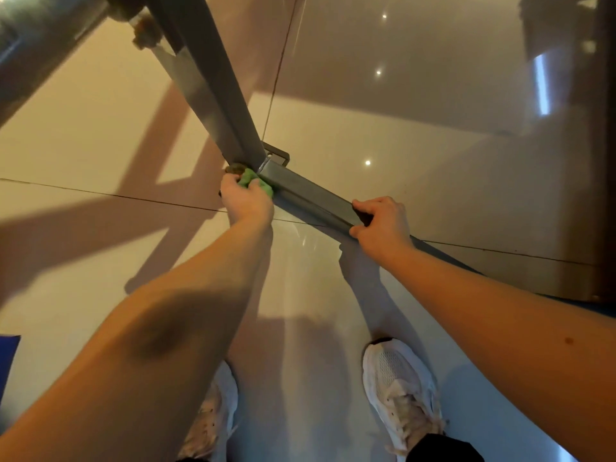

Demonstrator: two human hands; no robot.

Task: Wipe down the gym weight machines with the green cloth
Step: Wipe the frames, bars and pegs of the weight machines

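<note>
- Your left hand [246, 203] is curled round the green cloth [256, 184]. The cloth is bunched, and only a small green patch shows past your knuckles; the rest is hidden in the grip.
- The cloth is pressed to the joint where the slanted post [213, 81] meets the base bar [310, 191], low by the floor [100, 111].
- Your right hand [381, 221] grips the base bar further along, fingers wrapped over its top and thumb at the near edge. Past that hand the bar runs under your forearm and is mostly covered.
- A brownish piece touches the joint just left of the cloth; it is too blurred to identify.
- The foot plate [278, 153] sits behind the joint, partly covered by the post.
- The post's upper end is cut off at the top edge.
- The floor is glossy tile with dark seams and bright spots of reflected light.
- Your right shoe [400, 385] is white and almost fully visible. Your left shoe [213, 415] is half hidden under your left forearm.
- A blue object [8, 361] is cut off at the left edge; you cannot tell what it is.
- A dark panel [600, 145] stands along the right edge, blurred.
</note>
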